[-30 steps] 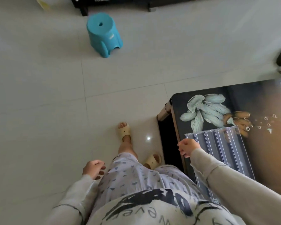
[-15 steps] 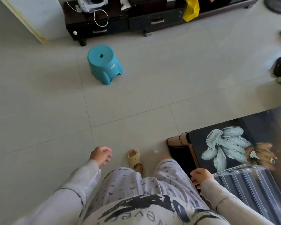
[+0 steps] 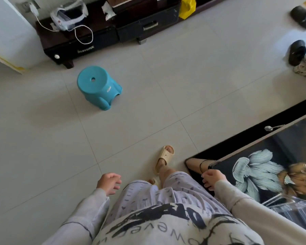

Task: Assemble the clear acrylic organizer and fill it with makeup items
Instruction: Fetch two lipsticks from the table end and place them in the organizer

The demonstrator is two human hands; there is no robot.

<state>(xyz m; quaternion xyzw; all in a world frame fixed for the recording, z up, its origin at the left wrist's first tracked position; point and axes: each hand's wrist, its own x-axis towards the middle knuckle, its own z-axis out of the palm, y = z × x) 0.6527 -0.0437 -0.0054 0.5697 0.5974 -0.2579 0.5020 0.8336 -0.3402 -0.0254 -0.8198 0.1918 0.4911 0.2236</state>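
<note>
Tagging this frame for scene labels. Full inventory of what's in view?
stool: 1, blue, floor, upper left
cabinet: 1, dark brown, far side
plastic bag: 1, clear, on cabinet
yellow bag: 1, yellow, by cabinet's right end
black slippers: 2, black, floor, far right
table: 1, dark glass, flower print, lower right
acrylic organizer: 1, clear, on table
beige slipper: 1 clear, on foot, centre
left hand: loosely curled, empty
right hand: curled, empty, by table corner
</note>
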